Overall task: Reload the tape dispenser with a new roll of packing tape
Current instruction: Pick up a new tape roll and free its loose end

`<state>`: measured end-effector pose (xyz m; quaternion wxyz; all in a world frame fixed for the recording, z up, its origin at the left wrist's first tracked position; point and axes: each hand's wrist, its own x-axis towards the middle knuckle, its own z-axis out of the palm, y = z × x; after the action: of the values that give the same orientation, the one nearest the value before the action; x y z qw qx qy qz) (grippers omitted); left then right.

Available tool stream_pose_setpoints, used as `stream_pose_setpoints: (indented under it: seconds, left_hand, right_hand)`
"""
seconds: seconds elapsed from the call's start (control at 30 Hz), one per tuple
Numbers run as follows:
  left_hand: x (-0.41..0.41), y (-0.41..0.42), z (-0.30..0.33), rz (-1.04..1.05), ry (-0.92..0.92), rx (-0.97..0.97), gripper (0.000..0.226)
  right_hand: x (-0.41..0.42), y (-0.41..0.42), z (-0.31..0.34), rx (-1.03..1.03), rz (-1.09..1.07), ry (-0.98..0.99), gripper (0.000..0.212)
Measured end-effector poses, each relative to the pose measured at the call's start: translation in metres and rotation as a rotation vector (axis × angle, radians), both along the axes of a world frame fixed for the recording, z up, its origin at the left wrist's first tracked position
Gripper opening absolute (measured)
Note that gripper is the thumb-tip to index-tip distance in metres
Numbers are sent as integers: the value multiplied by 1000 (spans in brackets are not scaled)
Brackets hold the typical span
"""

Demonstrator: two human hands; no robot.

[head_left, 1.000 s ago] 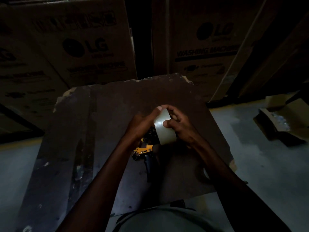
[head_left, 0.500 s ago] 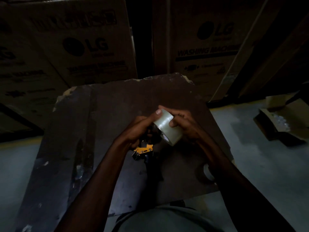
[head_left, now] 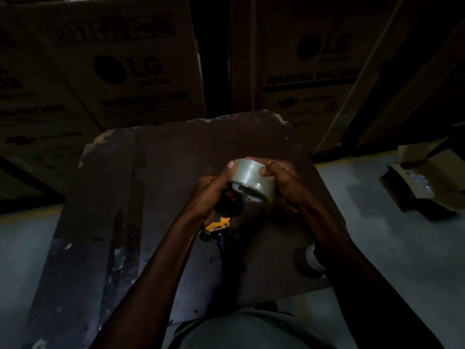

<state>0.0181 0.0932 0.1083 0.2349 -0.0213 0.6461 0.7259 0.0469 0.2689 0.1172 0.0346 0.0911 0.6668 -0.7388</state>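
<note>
Cardboard fills the back of the view, big LG washing machine cartons [head_left: 130, 71] stacked behind a dark, chipped tabletop [head_left: 176, 159], and a smaller open carton [head_left: 425, 180] sits on the floor off to the right. On the tabletop's near right edge, half hidden by the forearm, lies what looks like another tape roll [head_left: 313, 258], possibly the spent one, though it is too dim to say.

Now to the action, up above the middle of the tabletop. The right hand [head_left: 289, 182] has the new roll of packing tape [head_left: 253, 181] by its far side, fingers [head_left: 266, 170] curled over the rim and pinching it. The left hand [head_left: 214, 195] is doing two jobs: its thumb presses the roll's left edge while the rest of the fingers wrap the black-and-yellow tape dispenser [head_left: 221, 222], handle pointing down toward the person. The roll sits tilted just above the dispenser's head, core facing down, and I judge it is being lined up with the hub, not yet seated.

The risks from here: the light is poor, so the core could miss the hub and jam at an angle. Mount it the wrong way round and the sticky side faces away from the roller. And the left hand is close to the cutter end, where a slip could catch a fingertip on the blade.
</note>
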Motion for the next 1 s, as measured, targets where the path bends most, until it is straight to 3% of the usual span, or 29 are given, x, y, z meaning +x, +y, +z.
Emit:
stream_pose_setpoints:
  seconds: [0.1,0.27,0.37,0.5,0.77,1.0]
  left_hand:
    - [0,1,-2,61,45,-6,82]
    - [0,0,0,73,74,-40,71]
    - [1,-1,2,66,88,-39,70]
    - [5,0,6,79,185,-56,40]
    - [11,3,16,196,253,-81,24]
    - [8,5,11,178,296,-91,17]
  right_hand:
    - [4,-3,-3,70,0,-77,42]
    - [9,-6,0,40,-19,-46,29]
    - [7,-6,-1,45,-54,-54,36]
    - [4,-4,-1,167,-107,-73,66]
    - [2,3,5,269,-124,-72,52]
    - [9,11,19,362,-119,-48,56]
